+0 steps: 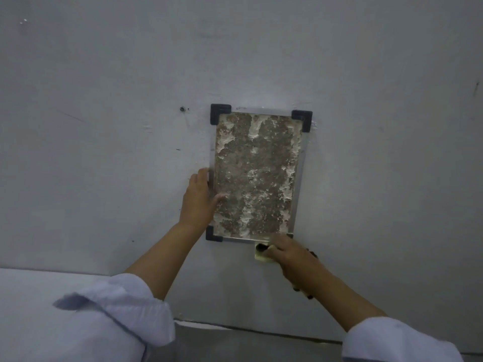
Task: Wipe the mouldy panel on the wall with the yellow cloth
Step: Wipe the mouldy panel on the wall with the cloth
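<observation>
A tall rectangular panel, blotched brown and white with mould, hangs on the grey wall in a metal frame with black corner brackets. My left hand lies flat against the panel's left edge, thumb resting on the mouldy face. My right hand sits just below the panel's lower right corner and covers that corner. It grips a folded yellow cloth, which shows a dark smudge and presses against the wall under the frame's bottom edge.
A small screw or hole marks the wall left of the panel's top. A white surface lies at the lower left. The wall meets the floor along a seam below my arms.
</observation>
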